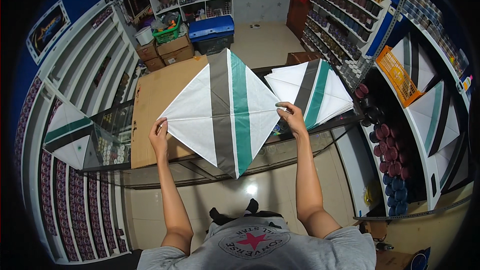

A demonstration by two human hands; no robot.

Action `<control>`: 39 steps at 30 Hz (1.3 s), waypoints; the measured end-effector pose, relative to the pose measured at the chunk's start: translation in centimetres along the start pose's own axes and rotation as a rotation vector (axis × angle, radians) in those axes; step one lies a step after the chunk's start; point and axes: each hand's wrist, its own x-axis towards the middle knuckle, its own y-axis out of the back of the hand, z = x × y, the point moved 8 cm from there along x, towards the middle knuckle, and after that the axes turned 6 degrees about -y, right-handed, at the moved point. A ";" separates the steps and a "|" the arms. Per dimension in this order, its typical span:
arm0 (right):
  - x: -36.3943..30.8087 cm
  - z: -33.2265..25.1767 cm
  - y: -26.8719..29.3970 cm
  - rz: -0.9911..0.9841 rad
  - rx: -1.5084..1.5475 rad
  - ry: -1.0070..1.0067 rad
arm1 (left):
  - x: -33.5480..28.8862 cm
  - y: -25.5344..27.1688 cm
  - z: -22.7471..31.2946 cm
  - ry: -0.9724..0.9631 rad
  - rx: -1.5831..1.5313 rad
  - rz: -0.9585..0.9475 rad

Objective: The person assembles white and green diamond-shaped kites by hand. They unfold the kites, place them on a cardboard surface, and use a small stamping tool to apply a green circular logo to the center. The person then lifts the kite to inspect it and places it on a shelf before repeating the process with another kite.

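A diamond-shaped kite (194, 107), white with a dark grey and a green stripe, is stretched out between my hands. My left hand (159, 132) pinches its left corner, and my right hand (291, 118) grips its right corner. A thin spar or fold line runs across it from one corner to the other. Beneath its left side lies a flat sheet of cardboard (145, 142) on the glass counter (117, 172). Just beyond my right hand rests a stack of similar striped kites (336, 95).
Shelves of spools (340, 12) stand at the back right, near an orange basket (397, 75) and more kites (435, 117). White racks (75, 210) line the left side. Boxes (172, 52) and a blue-lidded bin (211, 27) sit behind the counter. Tiled floor (270, 190) shows below.
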 end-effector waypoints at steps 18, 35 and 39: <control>0.0 -0.7 -6.2 -0.051 -0.015 0.006 | 0.8 5.8 -0.8 0.028 -0.070 0.076; -1.6 -2.0 -17.8 -0.061 -0.016 0.041 | 5.0 17.2 -2.5 0.077 -0.094 0.094; -2.0 -1.7 -20.5 -0.046 -0.049 0.073 | 6.1 19.7 -2.6 0.038 -0.117 0.083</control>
